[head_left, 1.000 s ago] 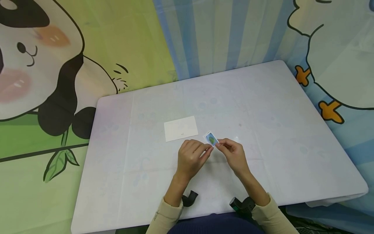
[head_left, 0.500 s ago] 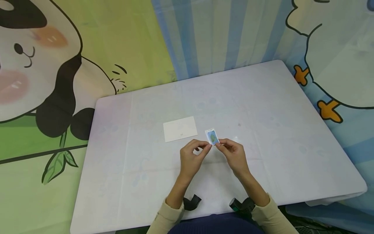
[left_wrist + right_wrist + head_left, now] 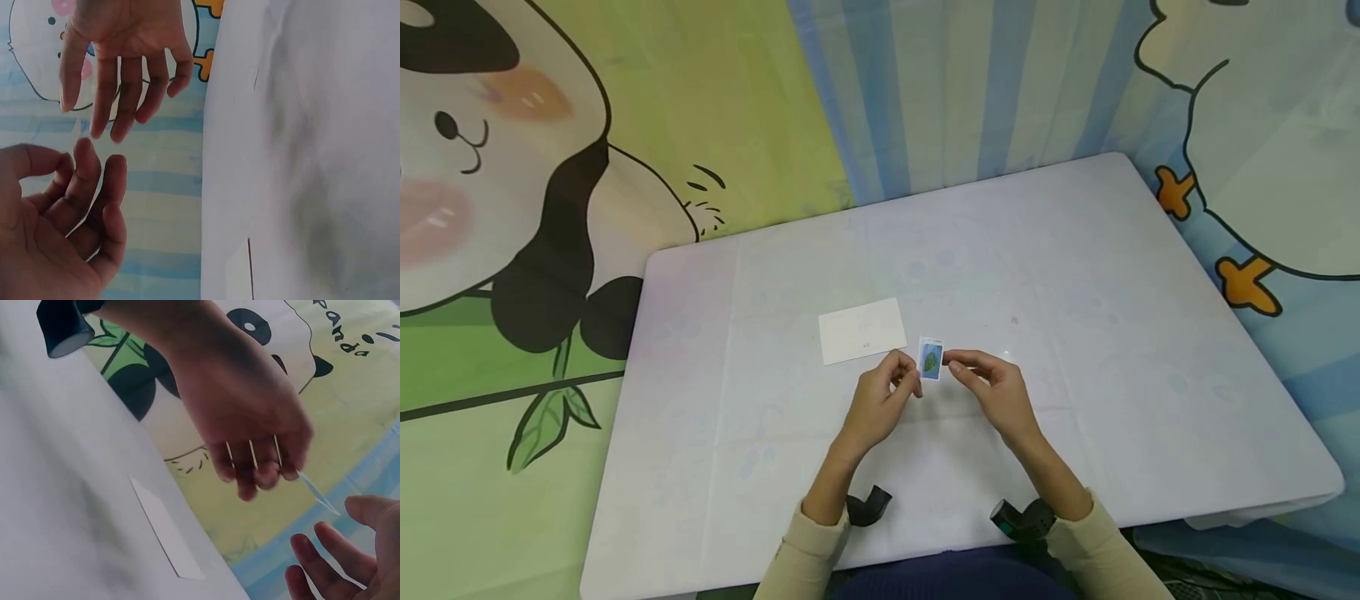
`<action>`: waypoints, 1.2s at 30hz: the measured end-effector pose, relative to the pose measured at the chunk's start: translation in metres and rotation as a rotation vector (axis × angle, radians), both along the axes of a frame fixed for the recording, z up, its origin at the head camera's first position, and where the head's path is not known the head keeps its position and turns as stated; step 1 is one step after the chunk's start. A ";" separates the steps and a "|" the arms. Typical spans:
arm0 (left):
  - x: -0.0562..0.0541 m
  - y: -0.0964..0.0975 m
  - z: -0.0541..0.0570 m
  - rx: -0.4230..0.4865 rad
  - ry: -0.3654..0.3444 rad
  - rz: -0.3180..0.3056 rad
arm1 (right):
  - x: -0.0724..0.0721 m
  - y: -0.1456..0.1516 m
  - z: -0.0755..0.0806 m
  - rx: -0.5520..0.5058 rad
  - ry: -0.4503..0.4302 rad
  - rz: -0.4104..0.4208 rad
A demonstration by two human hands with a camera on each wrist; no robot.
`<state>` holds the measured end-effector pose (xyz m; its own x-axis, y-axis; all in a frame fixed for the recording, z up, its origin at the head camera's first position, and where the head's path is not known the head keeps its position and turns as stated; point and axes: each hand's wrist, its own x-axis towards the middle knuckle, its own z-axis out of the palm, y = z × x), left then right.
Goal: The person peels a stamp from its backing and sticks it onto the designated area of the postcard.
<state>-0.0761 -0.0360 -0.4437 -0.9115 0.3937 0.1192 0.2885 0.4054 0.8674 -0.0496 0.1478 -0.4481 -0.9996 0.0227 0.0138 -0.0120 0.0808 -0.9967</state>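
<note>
A small stamp-like picture, blue with a green shape and a white border, is held up over the table. My left hand pinches its left edge between thumb and fingertips. It shows nearly edge-on in the right wrist view as a thin pale strip. My right hand hovers at its right side, thumb and forefinger apart. From the left wrist view, the right hand's fingers hang loosely extended and grip nothing. Just beyond the left hand lies a blank white paper rectangle.
The white-covered table spreads out around both hands. Printed cloth walls rise behind it, with a panda at left and a white cartoon figure at right. Black cameras sit at both wrists.
The right hand has let go of the small picture's edge. Turned upright, the picture has moved slightly left with the left hand. The white paper rectangle stays put.
</note>
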 end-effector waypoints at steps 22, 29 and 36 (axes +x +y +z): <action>-0.019 -0.019 -0.004 -0.010 0.107 0.035 | -0.013 0.000 -0.017 0.115 -0.014 0.074; -0.026 -0.022 -0.020 0.133 0.000 0.148 | -0.019 -0.007 -0.019 0.120 -0.027 0.061; -0.032 -0.030 -0.024 0.138 -0.036 0.235 | -0.026 -0.016 -0.026 0.141 -0.048 0.046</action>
